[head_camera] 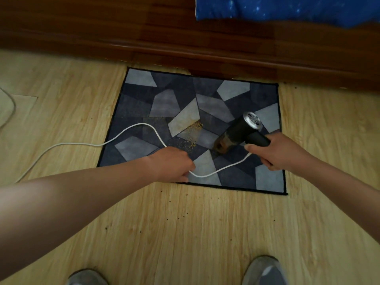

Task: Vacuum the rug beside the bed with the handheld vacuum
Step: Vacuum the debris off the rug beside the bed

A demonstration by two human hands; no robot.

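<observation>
Rug point(185, 95): dark navy with angular pale grey and slate patches, thin black border.
Crumbs point(195, 126): yellow-gold specks at the rug's middle.
Vacuum point(236, 131): black body, silver vented cap, brownish nose; over the rug's right part.
Cord point(82, 143): white, crossing the rug's left edge.
Floor point(185, 233): pale yellow wood grain around the rug, scattered dark specks.
Bed point(144, 38): glossy reddish-brown wood beyond the rug.
Blanket point(287, 9): deep blue, tiny white flecks, beyond the rug.
Shoes point(265, 272): grey, nearer than the rug.

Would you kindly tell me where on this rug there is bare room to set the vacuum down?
The grey-blue geometric rug is bare along its far edge by the dark wooden bed frame, and at its near right corner. The middle is crowded: yellow crumbs, the white cord, left hand and right hand.
</observation>
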